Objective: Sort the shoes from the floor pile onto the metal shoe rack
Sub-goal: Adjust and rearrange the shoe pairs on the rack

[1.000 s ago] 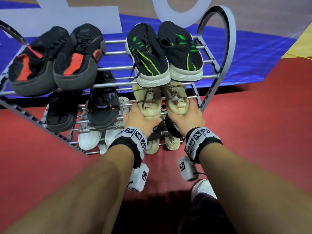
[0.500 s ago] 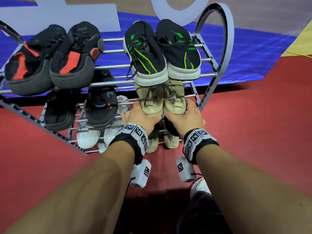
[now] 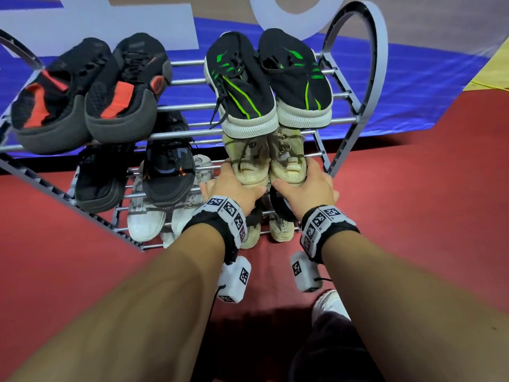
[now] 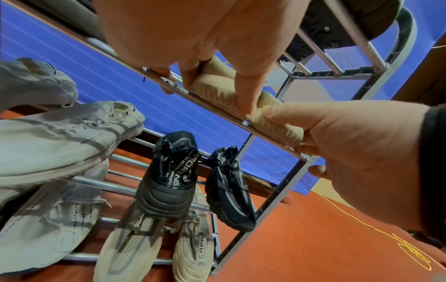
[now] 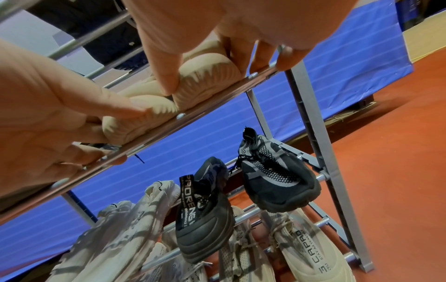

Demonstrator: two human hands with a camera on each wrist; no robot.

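Observation:
A beige pair of shoes sits on the second tier of the metal shoe rack point(image 3: 355, 8), at its right end, under the black-and-green pair point(image 3: 270, 86). My left hand point(image 3: 234, 186) grips the heel of the left beige shoe point(image 3: 249, 161). My right hand point(image 3: 303, 183) grips the heel of the right beige shoe point(image 3: 287, 158). The left wrist view shows my left thumb on the left beige shoe's sole point(image 4: 217, 85) at the front rail. In the right wrist view my right thumb presses the right beige shoe's heel point(image 5: 205, 76). The two shoes touch side by side.
A black-and-orange pair point(image 3: 82, 97) fills the top tier's left. Black shoes point(image 3: 168, 172) and white shoes point(image 3: 146, 216) sit lower left. Below my hands hang black mesh shoes point(image 4: 229, 187) above a beige pair point(image 3: 281, 227). My own white shoe point(image 3: 329, 304) stands on the red floor.
Both hands have pushed the beige pair further in on the second tier, under the black-and-green pair, and brought the two shoes together.

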